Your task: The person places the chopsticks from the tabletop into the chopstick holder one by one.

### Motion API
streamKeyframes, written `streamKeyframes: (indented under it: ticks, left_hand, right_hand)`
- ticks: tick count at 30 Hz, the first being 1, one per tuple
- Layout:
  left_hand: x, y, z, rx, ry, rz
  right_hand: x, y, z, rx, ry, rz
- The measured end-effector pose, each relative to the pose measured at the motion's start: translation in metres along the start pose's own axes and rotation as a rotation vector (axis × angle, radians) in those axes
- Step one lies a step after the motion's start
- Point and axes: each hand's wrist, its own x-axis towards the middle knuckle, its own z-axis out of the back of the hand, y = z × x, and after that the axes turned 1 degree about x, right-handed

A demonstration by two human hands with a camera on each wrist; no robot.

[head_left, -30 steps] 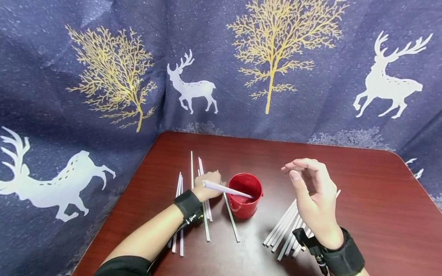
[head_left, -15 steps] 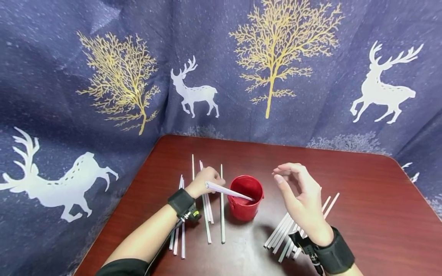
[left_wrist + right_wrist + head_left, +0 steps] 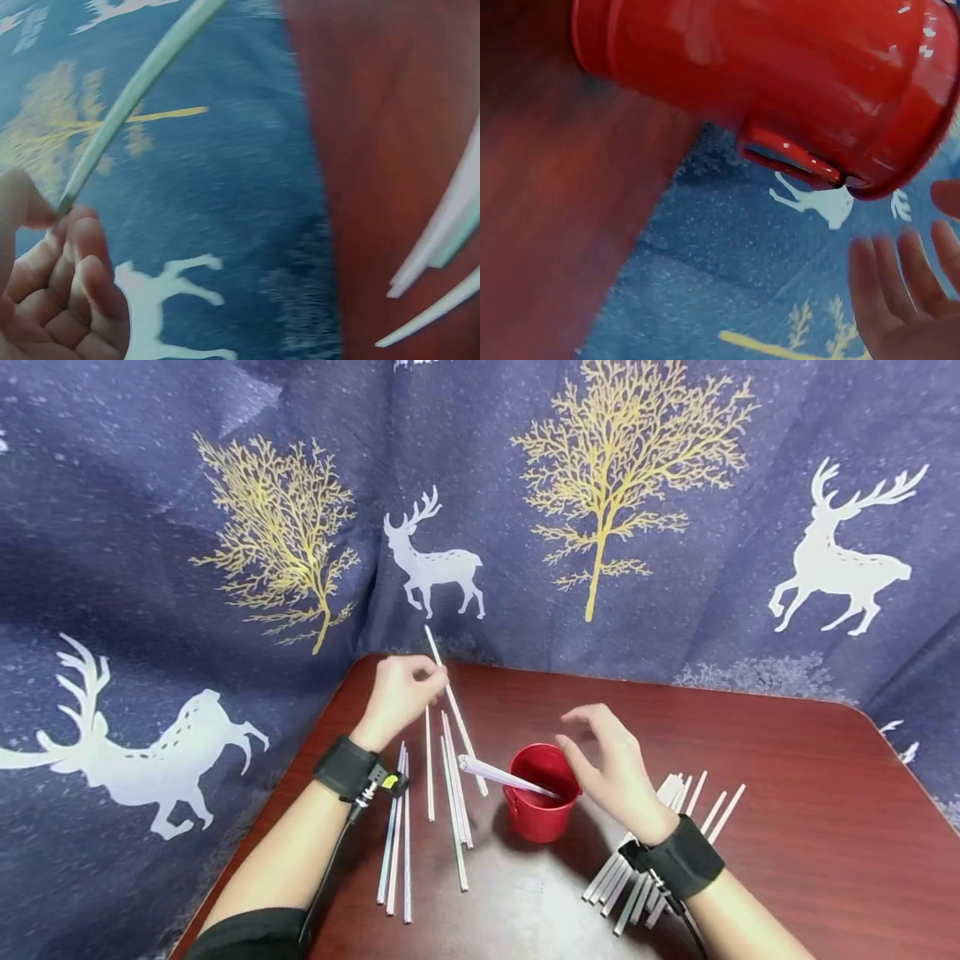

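Between thumb and fingertips my left hand (image 3: pixel 401 693) pinches a thin pale stick (image 3: pixel 459 718), held slanted above the table; it looks pale green in the left wrist view (image 3: pixel 124 105). A small red bucket (image 3: pixel 542 820) stands upright at the middle, with a few whitish sticks (image 3: pixel 504 775) leaning out over its left rim. My right hand (image 3: pixel 611 768) hovers by the bucket's right rim, fingers loosely bent and holding nothing. In the right wrist view the bucket (image 3: pixel 727 60) shows its folded handle (image 3: pixel 791 157), and the fingers are apart from it.
Several loose sticks (image 3: pixel 393 852) lie on the dark red table (image 3: pixel 517 910) at the left, below my left arm. A pile of white sticks (image 3: pixel 611 881) lies at the right, partly beneath my right wrist. A blue cloth (image 3: pixel 495 468) with deer and trees hangs behind.
My left hand has picked up a stick from beside the bucket and lifted it up and to the left. The right hand has come leftward, closer to the bucket.
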Motion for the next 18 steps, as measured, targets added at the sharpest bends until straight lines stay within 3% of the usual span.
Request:
streamKeyframes:
  ticks: [3, 8, 14, 18]
  left_hand:
    - [0.008, -0.006, 0.015, -0.126, -0.062, 0.053]
    - [0.014, -0.014, 0.025, -0.433, -0.075, 0.197]
    - [0.017, -0.02, 0.016, -0.794, -0.076, 0.365]
    - [0.015, -0.021, 0.006, -1.012, -0.018, 0.506]
  right_hand:
    - [0.018, 0.0, -0.006, -0.04, -0.015, 0.166]
    - [0.051, 0.016, -0.013, -0.073, -0.007, 0.413]
    - [0.078, 0.047, -0.025, -0.079, 0.086, 0.66]
    - [0.087, 0.058, -0.033, -0.055, 0.12, 0.763]
